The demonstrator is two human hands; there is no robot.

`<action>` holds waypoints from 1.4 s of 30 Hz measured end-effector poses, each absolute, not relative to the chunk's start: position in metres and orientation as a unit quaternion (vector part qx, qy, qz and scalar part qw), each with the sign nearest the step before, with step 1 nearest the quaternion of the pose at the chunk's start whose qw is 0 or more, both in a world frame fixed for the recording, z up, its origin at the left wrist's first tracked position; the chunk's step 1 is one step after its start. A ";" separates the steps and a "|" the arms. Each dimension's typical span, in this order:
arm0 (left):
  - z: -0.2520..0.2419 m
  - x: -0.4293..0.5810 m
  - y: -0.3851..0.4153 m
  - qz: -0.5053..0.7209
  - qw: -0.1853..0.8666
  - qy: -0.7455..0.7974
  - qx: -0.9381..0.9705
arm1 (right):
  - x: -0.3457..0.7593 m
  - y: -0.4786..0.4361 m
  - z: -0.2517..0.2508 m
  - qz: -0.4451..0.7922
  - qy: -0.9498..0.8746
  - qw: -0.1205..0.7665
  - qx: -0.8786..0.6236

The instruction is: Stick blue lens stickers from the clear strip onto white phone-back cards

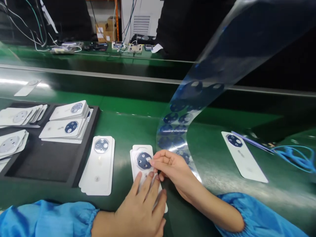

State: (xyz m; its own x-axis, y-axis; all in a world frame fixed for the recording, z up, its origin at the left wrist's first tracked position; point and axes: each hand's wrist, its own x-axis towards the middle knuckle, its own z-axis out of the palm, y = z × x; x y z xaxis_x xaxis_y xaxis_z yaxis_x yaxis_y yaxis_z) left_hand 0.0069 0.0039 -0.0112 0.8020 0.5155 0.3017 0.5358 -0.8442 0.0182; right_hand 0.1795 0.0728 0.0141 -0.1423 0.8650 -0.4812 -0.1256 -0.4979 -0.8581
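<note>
My left hand (142,205) lies flat on the lower part of a white phone back cover (140,153) on the green mat, pinning it down. My right hand (169,169) has its fingertips at the dark blue camera ring (143,160) on that cover, pinching at its right edge. A long clear film strip (187,108) carrying several dark blue ring stickers curves up from beside my right hand toward the upper right. Both arms wear blue sleeves.
A small stack of white covers (98,168) lies left of the held one. A black tray (49,161) at left holds more cover stacks (65,126). Another single cover (243,158) and a blue coiled cord (295,158) lie right. A conveyor rail (98,75) runs behind.
</note>
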 end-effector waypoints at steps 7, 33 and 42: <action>-0.012 0.008 0.005 -0.143 0.024 -0.281 -0.949 | 0.178 0.075 0.016 0.682 -0.336 0.360 -0.542; -0.004 0.006 0.003 -0.119 0.000 -0.293 -0.949 | 0.180 0.071 0.015 0.665 -0.350 0.349 -0.559; -0.006 0.005 0.004 -0.125 -0.002 -0.294 -0.948 | 0.179 0.073 0.015 0.661 -0.351 0.346 -0.566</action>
State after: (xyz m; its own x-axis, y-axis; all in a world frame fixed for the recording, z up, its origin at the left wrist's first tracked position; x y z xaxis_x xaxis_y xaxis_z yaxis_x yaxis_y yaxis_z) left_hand 0.0055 0.0038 -0.0058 0.7961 0.5576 0.2349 0.5567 -0.8271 0.0767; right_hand 0.1791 0.0729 0.0151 -0.1199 0.8550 -0.5046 -0.0608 -0.5136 -0.8558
